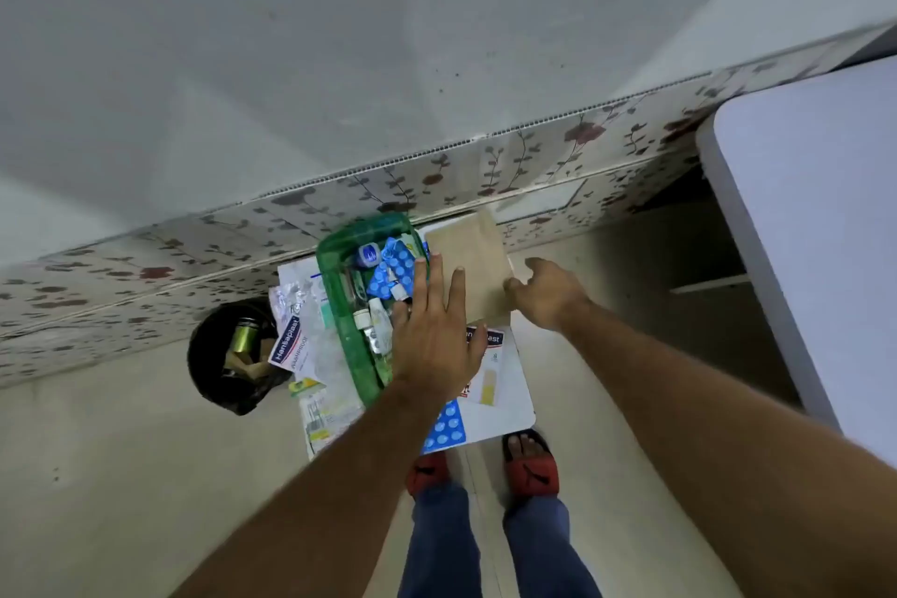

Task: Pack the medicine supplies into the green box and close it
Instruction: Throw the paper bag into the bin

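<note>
The green box (340,267) stands open on a small white table (517,396), holding blue blister packs (395,270), small bottles and a round tin. My left hand (437,335) lies flat, fingers spread, over the box's right rim and the near edge of a brown paper packet (473,257). My right hand (546,294) pinches that packet's right edge. A plaster pack (290,345), clear sachets and leaflets lie left of the box. Another blue blister pack (446,425) and a plaster box (488,374) lie near me.
A black bin (228,354) with rubbish stands on the floor left of the table. A larger white table (815,219) is at the right. A wall with a flowered lower band runs behind. My feet in red sandals (531,466) stand at the table's near edge.
</note>
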